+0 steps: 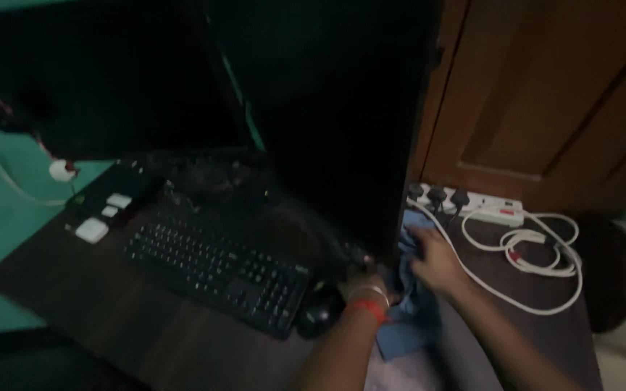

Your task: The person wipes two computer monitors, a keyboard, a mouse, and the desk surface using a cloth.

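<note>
On my feed, a dim desk scene seen from the head camera: the right hand (435, 262) presses a blue cloth (406, 318) against the dark worktop (96, 304), just beside the right edge of a large black monitor (335, 116). The right hand's fingers are curled down onto the cloth, bunching it; part of the cloth trails toward the near edge of the worktop, between the two forearms. The left hand (362, 279), with a thin bangle and a red band (371, 310) at the wrist, reaches in at the monitor's lower right corner; the light is too low for me to tell whether its fingers grip anything or merely rest there.

Just left of that wrist sits a black computer mouse (318, 315), touching or nearly touching the right end of a black keyboard (215, 268) that lies at a slant across the worktop. A second dark screen (103, 80) stands further left, with a few small white objects (92, 230) on the worktop below it. Behind the right hand, a white power strip (490, 208) with three black plugs lies along the wooden door (545, 94), its white cable (545, 253) looped in loose coils on the worktop. The wall at left is green.
</note>
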